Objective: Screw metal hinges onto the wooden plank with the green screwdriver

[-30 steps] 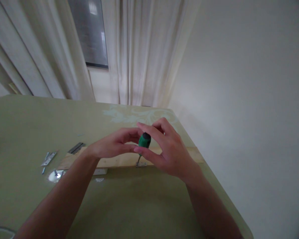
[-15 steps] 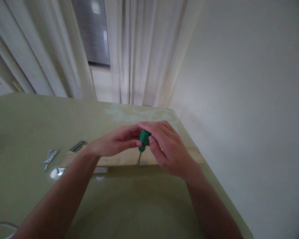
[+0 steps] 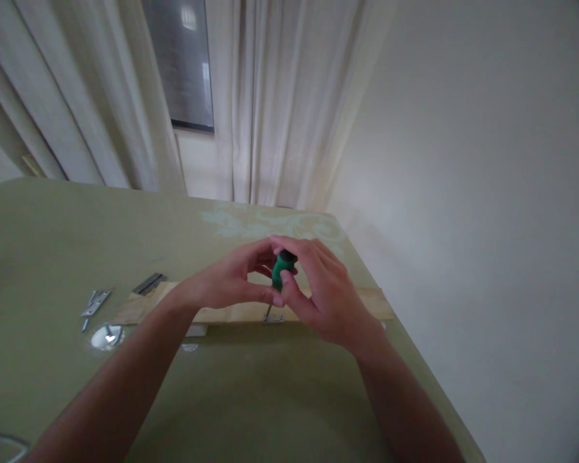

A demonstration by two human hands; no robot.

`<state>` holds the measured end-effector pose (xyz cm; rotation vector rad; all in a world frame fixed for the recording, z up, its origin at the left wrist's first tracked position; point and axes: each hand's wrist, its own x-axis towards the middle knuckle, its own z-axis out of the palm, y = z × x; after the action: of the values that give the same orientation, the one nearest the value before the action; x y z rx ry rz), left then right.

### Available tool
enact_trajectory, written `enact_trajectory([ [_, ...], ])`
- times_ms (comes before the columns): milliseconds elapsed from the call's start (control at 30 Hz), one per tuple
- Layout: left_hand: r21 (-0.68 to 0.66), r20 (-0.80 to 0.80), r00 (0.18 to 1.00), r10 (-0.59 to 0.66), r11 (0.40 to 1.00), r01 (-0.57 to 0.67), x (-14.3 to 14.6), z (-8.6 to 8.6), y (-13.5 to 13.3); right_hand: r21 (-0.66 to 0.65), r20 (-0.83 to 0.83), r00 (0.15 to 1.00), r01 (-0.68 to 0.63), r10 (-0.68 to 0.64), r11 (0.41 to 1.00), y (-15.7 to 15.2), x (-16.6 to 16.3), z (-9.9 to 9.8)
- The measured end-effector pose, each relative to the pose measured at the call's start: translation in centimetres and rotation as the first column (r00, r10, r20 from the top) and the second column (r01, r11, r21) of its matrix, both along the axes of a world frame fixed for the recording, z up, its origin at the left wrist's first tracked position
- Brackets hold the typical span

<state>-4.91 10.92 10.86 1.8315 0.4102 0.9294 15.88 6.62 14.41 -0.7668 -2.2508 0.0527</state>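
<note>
A green screwdriver (image 3: 282, 269) with a dark cap stands nearly upright between my hands. Its shaft runs down to a small metal hinge or plate (image 3: 274, 318) at the near edge of a wooden board (image 3: 231, 313). My right hand (image 3: 321, 289) is closed round the handle, thumb against its side. My left hand (image 3: 244, 276) curves round the handle from the other side, its thumb by the lower end and its fingers partly hidden behind. The screw under the tip is too small to make out.
Left of the board lie a metal hinge (image 3: 96, 302), a loose screw (image 3: 85, 325) and a shiny round dish (image 3: 107, 336) with a screw in it. A dark grey metal piece (image 3: 149, 283) touches the board's left end. A wall (image 3: 487, 225) borders the table's right side.
The screwdriver handle has turned and tilts a little differently, showing its dark cap. My right thumb has shifted across the handle, and my left thumb has moved slightly lower.
</note>
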Motion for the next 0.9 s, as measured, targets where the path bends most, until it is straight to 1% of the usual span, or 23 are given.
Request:
enact_trajectory([
  [67, -0.027, -0.036, 0.995, -0.095, 0.995, 0.094, -0.8, 0.5, 0.1, -0.02, 0.009, 0.999, -0.032, 0.032, 0.999, -0.1, 0.1, 0.2],
  [133, -0.051, -0.058, 0.989, -0.135, 0.99, 0.133, -1.3, 0.7, 0.2, -0.018, 0.029, 0.999, -0.043, 0.044, 0.999, -0.2, 0.1, 0.3],
  [200, -0.05, -0.059, 0.992, -0.115, 0.992, 0.113, -1.5, 0.6, 0.3, -0.007, 0.033, 0.999, -0.02, 0.02, 1.0, -0.2, 0.1, 0.3],
  [333, -0.017, -0.047, 0.999, -0.022, 1.0, 0.022, -1.1, 0.0, 0.2, -0.021, -0.033, 0.998, 0.053, -0.054, 0.998, 0.0, 0.0, 0.0],
  [500, -0.006, -0.038, 0.996, 0.077, 0.997, -0.077, -0.3, -0.4, 0.2, -0.028, -0.034, 0.999, 0.041, -0.042, 0.999, 0.0, 0.1, -0.2],
  [600, 0.003, -0.057, 0.997, 0.053, 0.999, -0.053, -0.4, -0.3, 0.3, -0.031, -0.043, 0.999, 0.01, -0.011, 0.999, -0.1, 0.1, -0.1],
  [700, -0.025, -0.068, 0.996, -0.052, 0.998, 0.05, -1.0, 0.1, 0.4, -0.029, -0.027, 1.0, -0.014, 0.013, 0.999, -0.2, 0.2, 0.0],
  [767, -0.03, -0.078, 0.993, -0.088, 0.996, 0.086, -1.3, 0.3, 0.3, -0.013, -0.02, 1.0, -0.007, 0.007, 1.0, -0.3, 0.2, 0.1],
  [833, -0.001, -0.09, 0.994, -0.061, 0.998, 0.061, -1.4, 0.3, 0.3, -0.015, -0.038, 0.999, 0.016, -0.017, 1.0, -0.3, 0.1, 0.1],
  [900, 0.043, -0.086, 0.996, -0.002, 0.999, 0.005, -1.1, 0.3, 0.2, -0.032, -0.064, 0.997, 0.041, -0.043, 0.999, -0.3, 0.0, 0.0],
])
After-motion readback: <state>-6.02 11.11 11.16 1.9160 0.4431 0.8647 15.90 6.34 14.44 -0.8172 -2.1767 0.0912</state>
